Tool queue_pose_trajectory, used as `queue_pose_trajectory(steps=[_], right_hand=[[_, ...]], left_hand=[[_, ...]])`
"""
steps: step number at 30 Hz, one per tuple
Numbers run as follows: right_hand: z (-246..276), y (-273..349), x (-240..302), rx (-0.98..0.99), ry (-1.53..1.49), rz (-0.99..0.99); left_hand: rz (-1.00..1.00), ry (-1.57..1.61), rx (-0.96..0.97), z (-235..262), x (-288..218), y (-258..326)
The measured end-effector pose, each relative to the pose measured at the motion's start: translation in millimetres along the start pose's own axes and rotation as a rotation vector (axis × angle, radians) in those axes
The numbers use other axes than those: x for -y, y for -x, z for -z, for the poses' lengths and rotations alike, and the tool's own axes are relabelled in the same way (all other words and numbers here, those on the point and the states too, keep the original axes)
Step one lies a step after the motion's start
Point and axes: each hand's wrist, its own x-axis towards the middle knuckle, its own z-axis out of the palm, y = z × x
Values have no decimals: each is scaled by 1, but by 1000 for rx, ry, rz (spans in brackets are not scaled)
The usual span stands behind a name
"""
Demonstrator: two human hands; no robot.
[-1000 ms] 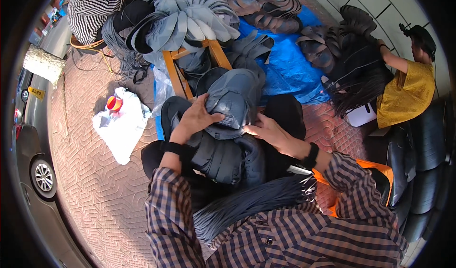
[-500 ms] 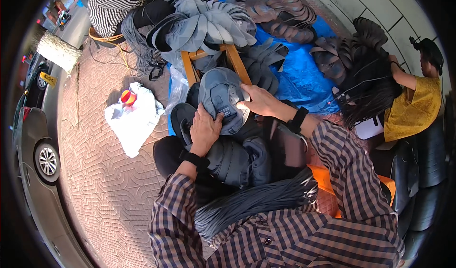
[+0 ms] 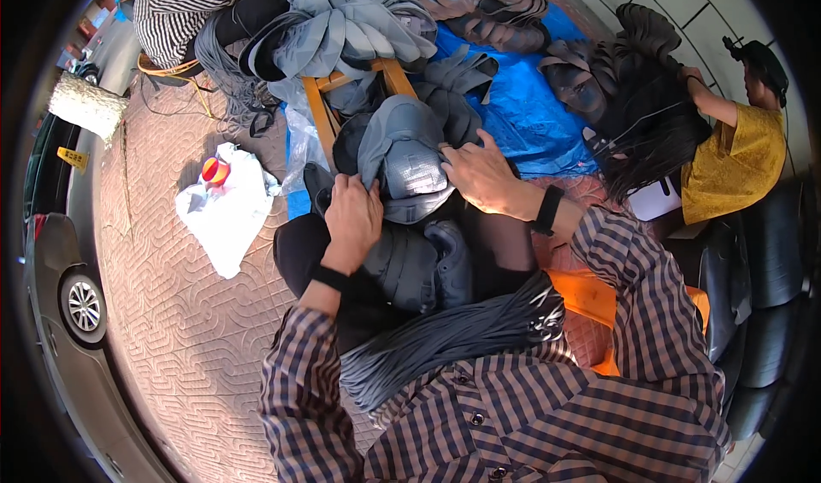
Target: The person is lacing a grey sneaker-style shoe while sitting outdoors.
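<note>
A grey shoe upper [image 3: 402, 125] is spread between my two hands, its tongue with a shiny pale lining facing up. My left hand [image 3: 352, 222] pinches its left edge, fingers curled over the rim. On the opposite edge my right hand [image 3: 485, 175] grips with thumb and fingers bent; the exact contact is partly hidden. Below it, more dark grey shoe uppers [image 3: 402, 265] rest on my lap. Across my waist lies a thick bundle of grey shoelaces [image 3: 453, 337]. A wooden frame [image 3: 321, 115] stands just beyond the upper, with grey uppers around it.
Stacks of grey uppers [image 3: 342, 34] and brownish uppers [image 3: 487, 8] lie ahead on a blue tarp [image 3: 534, 141]. A white bag [image 3: 218, 226] with a red roll [image 3: 215, 171] sits on the left paving. Another person in yellow [image 3: 735, 171] works at right; one in stripes [image 3: 184, 12] sits far left.
The upper has been turned and its opening spread, so the pale lining now shows. My left hand has shifted to its left edge. The whole view has moved slightly.
</note>
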Motion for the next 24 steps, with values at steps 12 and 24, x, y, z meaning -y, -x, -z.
queue_pose_trajectory(steps=[12, 24], right_hand=[[-11, 17, 23, -220, -194, -24], [-17, -10, 11, -7, 75, 115]], left_hand=[[136, -10, 58, -9, -11, 12], [-90, -322, 7, -6, -13, 7]])
